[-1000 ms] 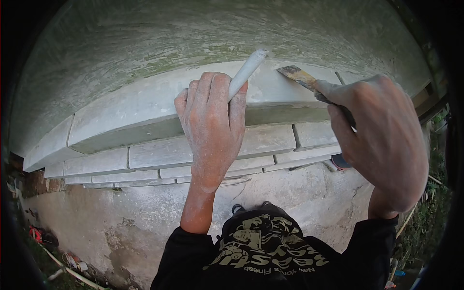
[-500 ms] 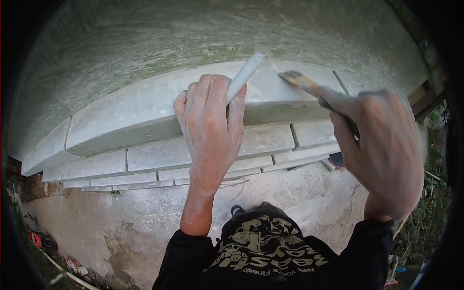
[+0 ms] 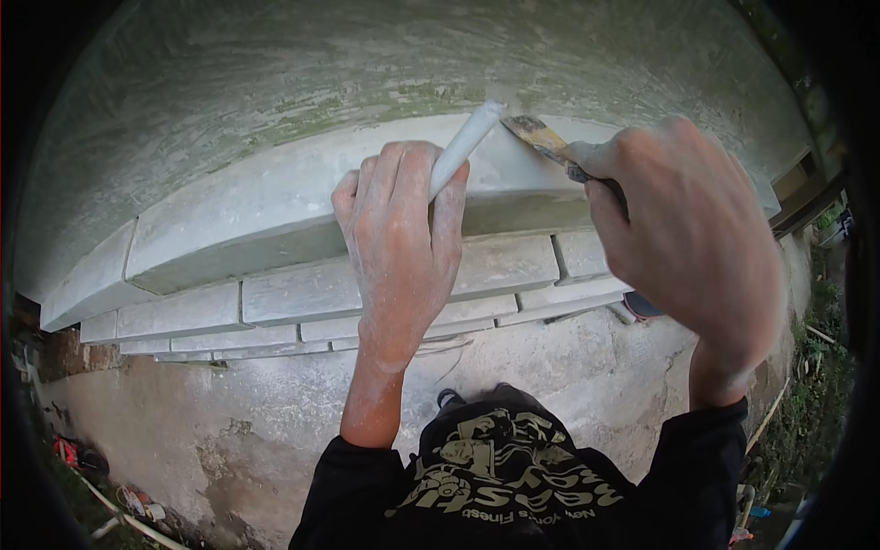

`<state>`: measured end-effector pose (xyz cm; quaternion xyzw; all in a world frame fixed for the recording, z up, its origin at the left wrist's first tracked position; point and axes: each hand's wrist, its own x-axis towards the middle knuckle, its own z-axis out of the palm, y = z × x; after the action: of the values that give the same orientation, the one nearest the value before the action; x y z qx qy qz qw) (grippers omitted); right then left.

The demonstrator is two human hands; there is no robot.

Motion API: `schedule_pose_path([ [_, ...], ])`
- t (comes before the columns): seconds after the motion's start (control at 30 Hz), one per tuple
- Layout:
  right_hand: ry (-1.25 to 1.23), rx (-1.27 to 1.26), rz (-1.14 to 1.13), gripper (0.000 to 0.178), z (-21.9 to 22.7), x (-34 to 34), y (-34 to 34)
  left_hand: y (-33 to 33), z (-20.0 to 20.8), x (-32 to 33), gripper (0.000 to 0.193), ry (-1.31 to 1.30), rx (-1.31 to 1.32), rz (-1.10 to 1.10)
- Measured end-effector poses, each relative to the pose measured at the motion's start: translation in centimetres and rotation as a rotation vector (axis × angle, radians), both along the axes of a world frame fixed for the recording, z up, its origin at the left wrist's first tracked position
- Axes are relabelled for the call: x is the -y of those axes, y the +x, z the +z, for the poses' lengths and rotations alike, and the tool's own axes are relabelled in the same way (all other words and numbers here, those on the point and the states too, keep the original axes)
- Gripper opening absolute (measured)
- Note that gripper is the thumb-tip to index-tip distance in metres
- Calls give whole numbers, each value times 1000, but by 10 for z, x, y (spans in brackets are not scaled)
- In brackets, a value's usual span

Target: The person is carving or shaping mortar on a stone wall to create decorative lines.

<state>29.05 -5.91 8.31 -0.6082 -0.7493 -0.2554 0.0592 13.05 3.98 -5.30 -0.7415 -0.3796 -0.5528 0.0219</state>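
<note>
My left hand [image 3: 399, 215], dusted white, is closed around a pale, pipe-like rod [image 3: 465, 147]. The rod slants up and right from my fist, its far end near where the wall meets the pale ledge [image 3: 266, 183]. Between my right thumb and fingers is a flat, brush-like tool [image 3: 541, 139] with a yellowish, dark-tipped end. Its tip is over the ledge's top, close beside the rod's far end; I cannot tell whether they touch. My right hand [image 3: 692, 234] is closed, its fingers hiding the rear of the tool.
A rough grey-green wall [image 3: 385, 64] rises behind the ledge. Rows of pale blocks [image 3: 302, 291] with dark joints step down below it. Stained concrete floor [image 3: 302, 422] lies at my feet. A dark round container [image 3: 642, 305] sits under my right wrist; plants [image 3: 811, 367] grow at right.
My right hand has moved up and left, bringing the tool's tip close to the rod's end. My left hand and the rod have hardly moved.
</note>
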Motion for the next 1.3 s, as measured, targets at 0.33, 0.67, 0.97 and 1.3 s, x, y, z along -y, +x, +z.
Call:
schedule_pose_path([
  [0.33,108,64,64,24,-4,2,8,-2,-2,-1,14,7,-10,-13],
  [0.67,-116,-128,56,28,8,17,20,-3,-3,-1,15,-6,-21,-8],
  [0.97,-64,-75,104,24,9,13,25,-3,-4,-1,13,14,-7,-13],
  [1.3,84,-75,243,21,-6,17,46,-3,-3,-1,12,11,-15,-10],
])
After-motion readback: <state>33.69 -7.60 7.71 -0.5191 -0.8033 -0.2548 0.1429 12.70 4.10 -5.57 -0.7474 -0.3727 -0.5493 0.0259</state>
